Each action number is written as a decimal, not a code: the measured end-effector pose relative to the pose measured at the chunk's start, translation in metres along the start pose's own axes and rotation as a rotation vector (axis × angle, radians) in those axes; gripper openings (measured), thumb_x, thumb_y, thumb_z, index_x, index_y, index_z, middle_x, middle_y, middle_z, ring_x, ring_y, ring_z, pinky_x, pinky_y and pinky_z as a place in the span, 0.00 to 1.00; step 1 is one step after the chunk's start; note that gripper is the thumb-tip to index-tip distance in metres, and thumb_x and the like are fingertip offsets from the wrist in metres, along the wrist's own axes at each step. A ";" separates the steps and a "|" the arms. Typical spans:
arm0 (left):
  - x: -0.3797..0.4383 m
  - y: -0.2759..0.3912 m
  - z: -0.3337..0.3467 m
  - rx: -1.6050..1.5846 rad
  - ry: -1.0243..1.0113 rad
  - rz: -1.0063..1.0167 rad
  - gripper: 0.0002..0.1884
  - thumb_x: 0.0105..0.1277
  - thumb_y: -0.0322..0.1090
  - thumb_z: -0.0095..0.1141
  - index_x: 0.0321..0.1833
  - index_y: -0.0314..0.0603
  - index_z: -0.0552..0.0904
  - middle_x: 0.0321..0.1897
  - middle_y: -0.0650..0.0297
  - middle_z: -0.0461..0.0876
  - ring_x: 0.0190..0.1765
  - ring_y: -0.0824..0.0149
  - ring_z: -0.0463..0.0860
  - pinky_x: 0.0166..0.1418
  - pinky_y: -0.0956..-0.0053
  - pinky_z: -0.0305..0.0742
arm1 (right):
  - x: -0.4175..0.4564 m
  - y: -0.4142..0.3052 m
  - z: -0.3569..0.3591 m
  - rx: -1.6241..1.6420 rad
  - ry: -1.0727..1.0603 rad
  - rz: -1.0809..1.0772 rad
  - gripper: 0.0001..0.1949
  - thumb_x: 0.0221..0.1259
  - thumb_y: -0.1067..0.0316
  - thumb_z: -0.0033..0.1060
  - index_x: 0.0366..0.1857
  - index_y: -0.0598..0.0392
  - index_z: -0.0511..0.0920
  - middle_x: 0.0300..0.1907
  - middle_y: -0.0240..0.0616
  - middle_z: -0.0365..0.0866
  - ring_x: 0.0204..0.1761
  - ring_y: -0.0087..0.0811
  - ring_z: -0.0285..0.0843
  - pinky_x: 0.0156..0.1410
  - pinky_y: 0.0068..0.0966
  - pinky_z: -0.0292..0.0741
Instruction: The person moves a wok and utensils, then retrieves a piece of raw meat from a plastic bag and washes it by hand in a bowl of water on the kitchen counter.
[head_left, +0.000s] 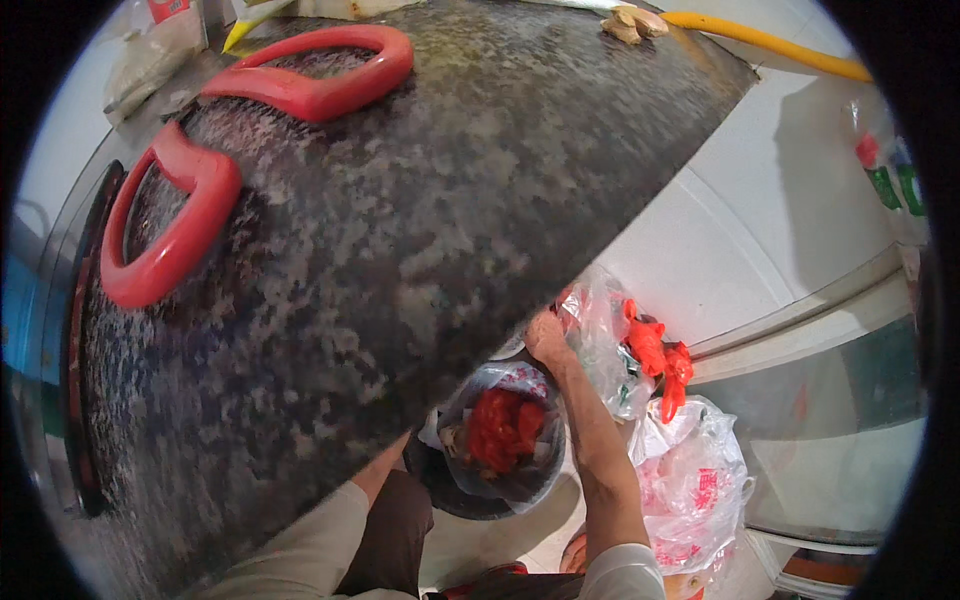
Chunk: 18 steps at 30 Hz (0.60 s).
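My right hand (547, 337) reaches under the edge of the dark speckled countertop (420, 225), beside a clear plastic bag (600, 322). Its fingers are partly hidden, and whether they hold anything cannot be told. My left hand is out of view; only a bit of that forearm shows below the counter edge. Between my arms on the floor stands a dark bin (480, 506) lined with a clear bag, with crumpled red plastic (502, 431) inside. Large scissors with red handles (352, 82) lie on the countertop at the upper left; their blades are not clearly visible.
Red plastic bags (649, 349) and a pile of white bags with red print (686, 487) lie right of my arm, near a glass panel (832, 442). Ginger root (634, 25) and a yellow hose (765, 43) are at the counter's far corner.
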<state>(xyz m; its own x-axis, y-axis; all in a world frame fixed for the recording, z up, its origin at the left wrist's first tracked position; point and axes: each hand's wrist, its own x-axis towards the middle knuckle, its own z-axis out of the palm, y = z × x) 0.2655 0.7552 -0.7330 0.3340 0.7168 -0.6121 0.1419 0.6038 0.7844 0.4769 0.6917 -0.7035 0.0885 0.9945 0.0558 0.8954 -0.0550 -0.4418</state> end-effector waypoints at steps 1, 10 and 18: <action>0.001 -0.005 -0.007 -0.018 0.001 0.019 0.35 0.63 0.66 0.45 0.63 0.47 0.68 0.53 0.64 0.74 0.50 0.66 0.74 0.43 0.70 0.74 | -0.001 -0.019 -0.019 0.039 -0.043 0.023 0.28 0.45 0.82 0.48 0.58 0.61 0.66 0.61 0.53 0.68 0.65 0.48 0.62 0.69 0.36 0.62; 0.026 -0.016 -0.006 -0.082 -0.081 0.042 0.31 0.65 0.62 0.45 0.62 0.48 0.69 0.52 0.65 0.75 0.50 0.68 0.74 0.46 0.67 0.73 | -0.008 -0.011 -0.028 0.118 0.151 -0.126 0.30 0.45 0.84 0.45 0.60 0.61 0.63 0.62 0.53 0.67 0.65 0.49 0.62 0.67 0.37 0.64; 0.010 -0.007 0.012 -0.174 -0.137 0.021 0.34 0.66 0.63 0.44 0.64 0.40 0.67 0.55 0.62 0.74 0.56 0.66 0.73 0.53 0.67 0.72 | -0.020 -0.007 -0.028 0.044 0.123 -0.070 0.27 0.52 0.79 0.41 0.61 0.62 0.63 0.62 0.53 0.67 0.66 0.48 0.62 0.66 0.39 0.65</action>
<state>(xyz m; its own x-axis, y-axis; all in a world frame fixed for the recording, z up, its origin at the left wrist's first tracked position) 0.2788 0.7544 -0.7432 0.4607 0.6826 -0.5673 -0.0252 0.6490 0.7604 0.4812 0.6701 -0.6760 0.0814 0.9773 0.1957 0.8818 0.0210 -0.4712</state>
